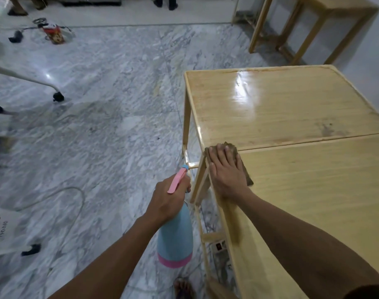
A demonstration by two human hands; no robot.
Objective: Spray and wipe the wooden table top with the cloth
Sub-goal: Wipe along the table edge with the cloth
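Head view: the right hand (226, 171) lies flat on a brown cloth (238, 160) and presses it down on the near tabletop (313, 201), right at its far left corner. The fingers are spread out, not curled, so the whole hand can push the cloth along the wood. The left hand (169, 199) is wrapped tight around the neck of a blue spray bottle (175, 238) with a pink trigger (177, 180). It holds the bottle off to the side, over the floor, probably to keep it out of the cloth's way and ready for another squirt.

A second tabletop (281, 108) sits just behind the first one, edge to edge. It looks shiny and maybe wet, with a dull mark near its right side. The floor (108, 104) is grey and white marble. A white cord (76, 197) lies on it, and more wooden tables (313, 22) stand further back by the wall.
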